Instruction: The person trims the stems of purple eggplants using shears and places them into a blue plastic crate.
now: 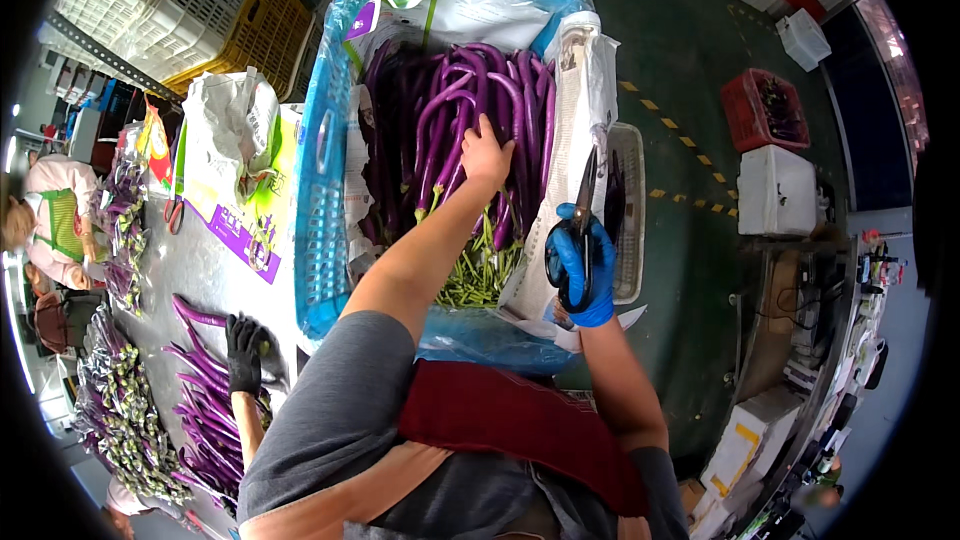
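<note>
Hands: two of mine, well apart from each other.
Left hand: bare, fingers extended and loosely spread, laid over the pile; I cannot tell how firmly it touches.
Right hand: blue-gloved, fingers wrapped around the handles of one pair of black-handled scissors, blades pointing away from me, beside the crate's right edge.
Eggplants: long, purple, inside the blue crate under my left hand; they overlap too much for me to count.
Green stalk ends: many, bunched at the near end.
Blue crate: one, lined with clear film and printed paper folded over its right rim.
Left edge: the worktop lies alongside, carrying one pair of red-handled scissors, more eggplants, and one co-worker's black-gloved hand.
Right edge: one pale crate just beside.
Room: I see green floor stretching from there to one red crate and a white box.
</note>
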